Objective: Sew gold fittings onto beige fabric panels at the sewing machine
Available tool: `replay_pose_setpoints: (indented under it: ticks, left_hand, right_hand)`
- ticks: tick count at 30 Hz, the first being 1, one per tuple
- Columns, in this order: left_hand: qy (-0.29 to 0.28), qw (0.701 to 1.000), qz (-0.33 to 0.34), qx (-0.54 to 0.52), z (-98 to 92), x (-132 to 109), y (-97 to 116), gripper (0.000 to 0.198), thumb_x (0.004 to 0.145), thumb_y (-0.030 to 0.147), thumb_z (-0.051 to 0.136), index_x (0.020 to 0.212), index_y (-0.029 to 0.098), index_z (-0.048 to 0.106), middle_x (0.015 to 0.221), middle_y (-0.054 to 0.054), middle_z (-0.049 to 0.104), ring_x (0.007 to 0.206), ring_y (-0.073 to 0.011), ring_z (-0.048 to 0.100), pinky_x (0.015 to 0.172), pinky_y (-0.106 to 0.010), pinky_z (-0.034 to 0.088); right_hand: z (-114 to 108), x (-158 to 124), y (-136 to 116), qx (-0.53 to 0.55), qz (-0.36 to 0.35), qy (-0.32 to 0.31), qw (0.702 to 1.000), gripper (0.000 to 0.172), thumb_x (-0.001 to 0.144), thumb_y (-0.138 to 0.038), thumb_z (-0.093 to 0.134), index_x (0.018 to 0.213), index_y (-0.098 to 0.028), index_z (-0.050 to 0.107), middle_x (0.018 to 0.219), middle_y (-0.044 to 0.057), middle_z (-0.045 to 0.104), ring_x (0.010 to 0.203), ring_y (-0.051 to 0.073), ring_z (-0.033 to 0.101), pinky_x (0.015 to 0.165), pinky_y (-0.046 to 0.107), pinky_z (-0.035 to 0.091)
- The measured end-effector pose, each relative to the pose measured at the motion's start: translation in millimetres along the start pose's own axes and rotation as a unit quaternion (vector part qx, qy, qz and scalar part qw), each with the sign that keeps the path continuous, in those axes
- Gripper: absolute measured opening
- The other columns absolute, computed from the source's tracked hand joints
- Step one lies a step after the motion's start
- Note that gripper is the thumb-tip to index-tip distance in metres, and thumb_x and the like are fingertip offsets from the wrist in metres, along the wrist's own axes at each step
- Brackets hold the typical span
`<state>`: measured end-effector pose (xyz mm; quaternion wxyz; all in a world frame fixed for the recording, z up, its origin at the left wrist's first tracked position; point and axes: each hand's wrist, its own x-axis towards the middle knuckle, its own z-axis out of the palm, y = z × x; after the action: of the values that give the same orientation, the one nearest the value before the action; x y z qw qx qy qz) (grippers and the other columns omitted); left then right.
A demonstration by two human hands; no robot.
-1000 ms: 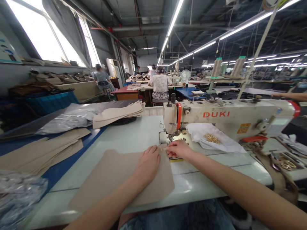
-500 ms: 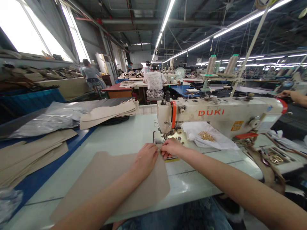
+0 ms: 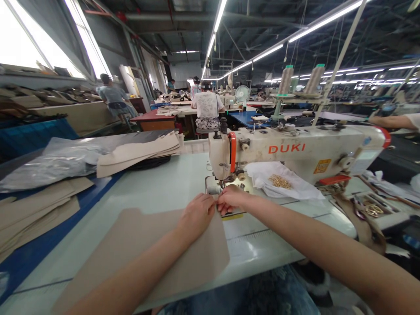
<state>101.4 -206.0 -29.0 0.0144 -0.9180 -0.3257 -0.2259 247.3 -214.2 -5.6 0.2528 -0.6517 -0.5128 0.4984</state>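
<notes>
A flat beige fabric panel (image 3: 141,236) lies on the pale green sewing table, its far right corner close beneath the needle area of a white sewing machine (image 3: 256,146). My left hand (image 3: 197,213) rests over that corner with its fingers bent and closed on the panel's edge. Fingertip to fingertip with it, my right hand (image 3: 233,199) pinches the same corner just in front of the presser foot (image 3: 222,183). Both hands cover the pinched edge, so any small piece between the fingers is hidden.
Right of the needle, a white cloth (image 3: 303,189) holds small gold-coloured metal pieces (image 3: 280,181). A box with gold rings (image 3: 374,211) stands farther right. At left are stacked beige panels (image 3: 42,208), more cut pieces (image 3: 138,153) and a plastic bag (image 3: 62,159). Other people work behind.
The view has shifted slightly, so the scene sits a little farther left. Both hands stay at the panel's corner with nearly the same grip. A co-worker's arm at far right has moved.
</notes>
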Motion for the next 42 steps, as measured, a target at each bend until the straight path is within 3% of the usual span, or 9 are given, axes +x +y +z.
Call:
replay_pose_setpoints:
  ticks: [4, 9, 10, 15, 19, 26, 32, 36, 42]
  left_hand:
    - [-0.005, 1.0, -0.008, -0.009, -1.5, 1.1, -0.7, 0.02, 0.077, 0.005, 0.047, 0.064, 0.018, 0.055, 0.07, -0.002, 0.061, 0.073, -0.0166, 0.056, 0.07, -0.027, 0.046]
    - [0.005, 1.0, -0.001, -0.028, 1.3, -1.8, -5.0, 0.017, 0.077, 0.007, 0.047, 0.068, 0.019, 0.056, 0.076, -0.002, 0.064, 0.077, -0.0168, 0.057, 0.073, -0.027, 0.046]
    - [0.008, 0.999, 0.0, -0.031, 2.0, -2.4, -5.6, 0.017, 0.077, 0.007, 0.048, 0.069, 0.019, 0.056, 0.078, -0.002, 0.065, 0.078, -0.0168, 0.058, 0.073, -0.027, 0.046]
    - [0.012, 0.999, -0.006, -0.032, 2.3, -2.3, -5.1, 0.017, 0.077, 0.007, 0.049, 0.067, 0.019, 0.056, 0.077, -0.002, 0.065, 0.077, -0.017, 0.058, 0.073, -0.028, 0.046]
    - [0.004, 0.999, 0.002, -0.036, -0.6, -1.1, -3.7, 0.017, 0.077, 0.007, 0.049, 0.067, 0.019, 0.057, 0.077, -0.002, 0.065, 0.078, -0.0171, 0.058, 0.073, -0.028, 0.046]
    - [-0.004, 0.999, 0.017, -0.045, -0.3, -2.9, -6.6, 0.015, 0.081, 0.011, 0.048, 0.072, 0.019, 0.057, 0.08, -0.003, 0.065, 0.079, -0.0169, 0.057, 0.075, -0.029, 0.046]
    - [-0.009, 0.998, 0.01, -0.058, 0.1, -2.1, -8.0, 0.016, 0.083, 0.013, 0.048, 0.072, 0.018, 0.057, 0.077, -0.003, 0.064, 0.077, -0.0166, 0.057, 0.073, -0.028, 0.046]
    - [-0.018, 0.998, 0.008, -0.062, -1.3, -1.5, -7.2, 0.016, 0.084, 0.015, 0.047, 0.071, 0.018, 0.056, 0.075, -0.003, 0.063, 0.076, -0.0167, 0.056, 0.071, -0.028, 0.046]
    - [-0.004, 0.999, 0.015, -0.051, 0.4, -2.0, -7.2, 0.017, 0.085, 0.016, 0.046, 0.072, 0.019, 0.056, 0.075, -0.002, 0.063, 0.075, -0.0164, 0.056, 0.071, -0.028, 0.046]
  right_hand:
    - [-0.2, -7.2, 4.0, -0.093, -0.063, 0.04, 0.993, 0.022, 0.077, -0.01, 0.05, 0.057, -0.014, 0.057, 0.054, 0.0, 0.064, 0.047, 0.011, 0.061, 0.048, 0.018, 0.045]
    - [-9.6, -32.5, 24.1, -0.215, -0.193, 0.116, 0.95, 0.014, 0.081, -0.016, 0.052, 0.078, -0.017, 0.066, 0.088, 0.006, 0.068, 0.09, 0.02, 0.06, 0.08, 0.029, 0.043]
    - [-12.0, -37.6, 29.7, -0.259, -0.236, 0.116, 0.93, 0.015, 0.082, -0.016, 0.052, 0.08, -0.018, 0.067, 0.091, 0.006, 0.067, 0.094, 0.02, 0.058, 0.084, 0.03, 0.041]
    - [-20.0, -51.8, 48.5, -0.493, -0.443, 0.082, 0.745, 0.019, 0.088, -0.015, 0.049, 0.098, -0.018, 0.065, 0.093, 0.007, 0.064, 0.091, 0.019, 0.055, 0.084, 0.031, 0.043]
    - [-22.2, -51.6, 46.4, -0.544, -0.475, 0.06, 0.69, 0.019, 0.088, -0.017, 0.052, 0.105, -0.016, 0.06, 0.101, 0.007, 0.061, 0.1, 0.02, 0.052, 0.089, 0.033, 0.042]
    - [-20.5, -48.2, 43.6, -0.545, -0.487, 0.055, 0.681, 0.019, 0.091, -0.019, 0.048, 0.108, -0.017, 0.057, 0.105, 0.006, 0.062, 0.103, 0.018, 0.052, 0.091, 0.032, 0.04]
    - [-7.0, -43.6, 41.5, -0.504, -0.492, 0.115, 0.7, 0.014, 0.089, -0.025, 0.05, 0.088, -0.015, 0.06, 0.088, 0.006, 0.064, 0.09, 0.02, 0.056, 0.084, 0.033, 0.044]
    - [-1.5, -34.9, 43.4, -0.52, -0.507, 0.08, 0.683, 0.01, 0.088, -0.018, 0.05, 0.088, -0.016, 0.06, 0.094, 0.006, 0.065, 0.09, 0.019, 0.056, 0.085, 0.032, 0.044]
    - [-2.4, -33.1, 47.9, -0.502, -0.512, 0.058, 0.695, 0.013, 0.09, -0.017, 0.049, 0.089, -0.016, 0.062, 0.097, 0.006, 0.066, 0.093, 0.017, 0.057, 0.087, 0.03, 0.044]
